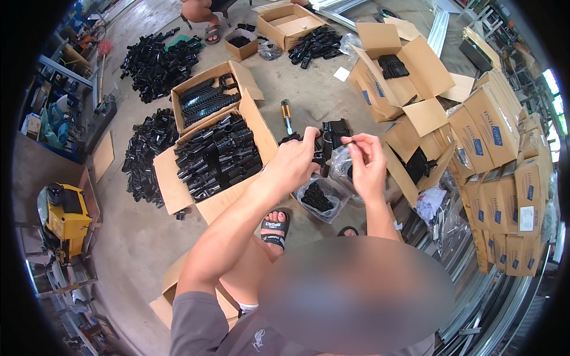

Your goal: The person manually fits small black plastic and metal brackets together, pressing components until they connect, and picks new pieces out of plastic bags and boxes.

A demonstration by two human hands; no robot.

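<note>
Gripping black part (319, 156) with left hand (295, 156), out past the palm, between index finger and thumb. Pinching with right hand (369, 161), thumb to index finger; can't tell if holding anything. Just beyond fingertips: stack of black parts (336, 129). Below, near both hands: open plastic bag (341, 203) of small black pieces (316, 197).
</note>
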